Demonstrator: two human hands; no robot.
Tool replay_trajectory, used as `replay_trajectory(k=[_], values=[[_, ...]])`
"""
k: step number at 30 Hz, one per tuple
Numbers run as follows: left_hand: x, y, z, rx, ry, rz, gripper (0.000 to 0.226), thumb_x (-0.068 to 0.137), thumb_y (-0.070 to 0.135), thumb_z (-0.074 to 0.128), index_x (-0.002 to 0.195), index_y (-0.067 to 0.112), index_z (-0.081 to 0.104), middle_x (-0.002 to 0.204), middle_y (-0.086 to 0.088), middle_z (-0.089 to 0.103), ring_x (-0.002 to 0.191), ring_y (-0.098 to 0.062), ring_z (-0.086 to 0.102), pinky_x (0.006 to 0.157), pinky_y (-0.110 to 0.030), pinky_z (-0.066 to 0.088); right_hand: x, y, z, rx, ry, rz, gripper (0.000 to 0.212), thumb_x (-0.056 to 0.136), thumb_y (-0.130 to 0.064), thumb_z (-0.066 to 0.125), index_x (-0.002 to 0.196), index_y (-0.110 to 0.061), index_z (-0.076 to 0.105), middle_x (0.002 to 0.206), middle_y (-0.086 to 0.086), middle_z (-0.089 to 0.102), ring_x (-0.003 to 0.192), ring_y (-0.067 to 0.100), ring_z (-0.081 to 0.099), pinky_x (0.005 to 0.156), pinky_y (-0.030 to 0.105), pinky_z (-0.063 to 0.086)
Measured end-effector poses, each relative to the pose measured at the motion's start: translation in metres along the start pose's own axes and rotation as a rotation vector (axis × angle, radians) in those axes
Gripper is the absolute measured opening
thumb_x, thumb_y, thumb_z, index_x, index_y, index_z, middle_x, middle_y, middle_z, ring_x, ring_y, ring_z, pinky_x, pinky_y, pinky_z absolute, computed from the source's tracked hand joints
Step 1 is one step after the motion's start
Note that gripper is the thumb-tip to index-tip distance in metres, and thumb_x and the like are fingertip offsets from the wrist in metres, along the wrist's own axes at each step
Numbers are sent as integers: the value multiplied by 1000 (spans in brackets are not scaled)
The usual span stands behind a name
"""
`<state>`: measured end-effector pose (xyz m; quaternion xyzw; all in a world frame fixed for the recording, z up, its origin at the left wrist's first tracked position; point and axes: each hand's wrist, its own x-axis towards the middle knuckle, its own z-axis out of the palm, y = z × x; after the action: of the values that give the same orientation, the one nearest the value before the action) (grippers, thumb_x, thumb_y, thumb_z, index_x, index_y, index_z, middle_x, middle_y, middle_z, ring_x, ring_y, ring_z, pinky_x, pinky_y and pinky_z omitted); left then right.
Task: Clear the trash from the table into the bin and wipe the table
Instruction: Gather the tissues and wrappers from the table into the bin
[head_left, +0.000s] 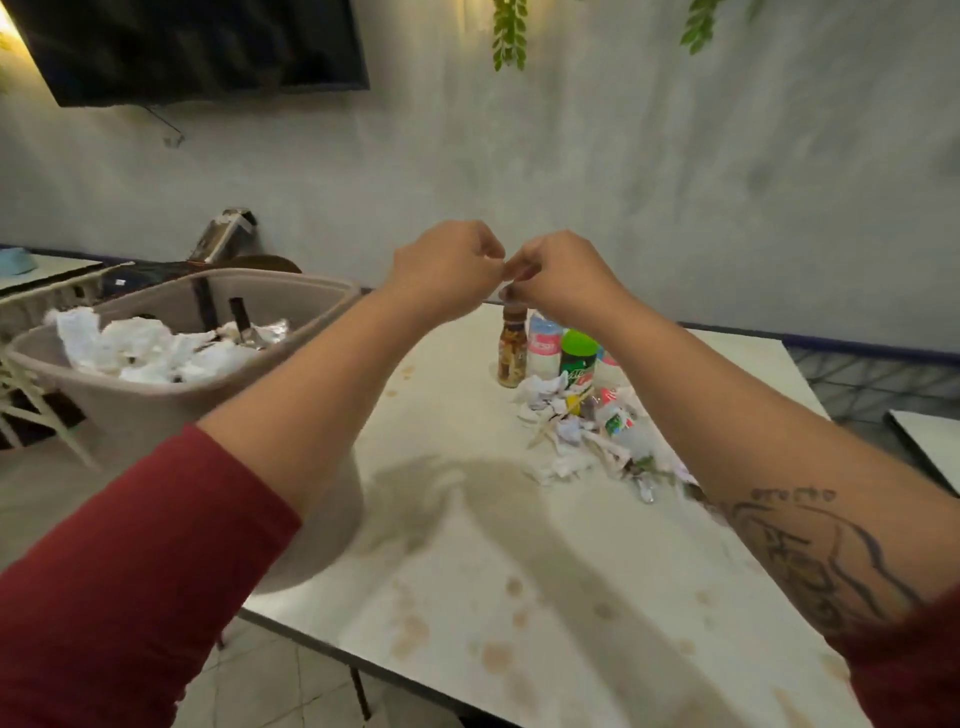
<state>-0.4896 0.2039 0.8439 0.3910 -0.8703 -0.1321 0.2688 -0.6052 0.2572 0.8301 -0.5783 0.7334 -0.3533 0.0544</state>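
Above stained white counter (571, 551) | left hand (447, 270) and right hand (563, 278) touching | both grips curled, contents cannot tell | beige plastic bin (130, 415) at left

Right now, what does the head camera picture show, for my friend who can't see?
The left hand and right hand meet fingertip to fingertip above a stained white table; whether they hold anything is unclear. Bottles and crumpled paper sit beyond, a full bin at left.

white table (519, 545), brown stains (410, 631) blotching its near part. a green-capped bottle (577, 358) stands upright toward the far side. a white bottle (543, 345) and a brown bottle (511, 345) stand just left of it, with crumpled paper and wrappers (571, 441) heaped just in front.
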Motion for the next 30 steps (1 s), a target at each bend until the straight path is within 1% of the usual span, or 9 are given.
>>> replay_trajectory(k=[5,7,9,13,18,21,24,27,30], values=[[-6,32,67,-40,-131,53,30,88,23,50,115,25,63,121,3,62,109,-23,59,95,-37,45,-30,68,-19,-44,45,159,27,82,-11,68,110,-11,69,108,7,68,102,19,63,76,21,42],[-8,41,95,-58,-192,77,30,88,24,51,116,25,63,123,2,61,112,-23,57,97,-39,44,-42,95,-23,-35,55,225,25,82,-10,68,107,-10,70,106,8,68,98,21,64,77,25,46],[-14,50,121,-47,-254,96,31,89,24,50,118,26,63,126,3,60,116,-22,54,98,-40,44,-56,119,-28,-53,61,284,23,82,-8,67,104,-9,71,104,9,69,89,19,61,73,24,44],[-26,64,162,-103,-350,105,31,91,22,50,120,24,60,130,5,57,117,-20,54,98,-40,45,-83,159,-36,-41,97,390,25,81,-6,67,105,-10,70,106,6,68,89,16,59,74,24,45],[-38,75,200,-149,-428,107,30,91,23,52,120,23,60,130,4,57,118,-19,53,98,-35,44,-110,200,-38,-26,128,485,23,83,-3,65,104,-10,70,106,4,67,86,13,55,58,16,39],[-44,77,217,-165,-475,93,29,90,23,53,118,23,61,129,3,57,116,-20,53,97,-36,44,-124,218,-37,-56,150,554,22,82,-3,64,100,-13,70,95,-1,61,88,15,56,69,21,40],[-50,79,233,-180,-503,76,27,91,23,53,117,23,61,129,2,56,117,-21,53,99,-37,43,-139,236,-33,-128,197,630,13,79,-10,68,87,-19,65,87,-4,57,85,19,59,70,29,46],[-57,80,247,-178,-530,63,28,90,22,52,117,23,61,130,3,56,115,-22,55,99,-41,43,-155,247,-26,-185,215,699,29,73,-25,77,91,-19,55,93,-2,51,87,21,55,67,30,43],[-62,80,257,-188,-555,54,28,90,20,52,117,22,61,130,2,56,116,-21,53,99,-39,43,-166,256,-17,-197,202,730,47,70,-25,80,99,-18,43,99,0,43,89,23,50,64,31,37]])
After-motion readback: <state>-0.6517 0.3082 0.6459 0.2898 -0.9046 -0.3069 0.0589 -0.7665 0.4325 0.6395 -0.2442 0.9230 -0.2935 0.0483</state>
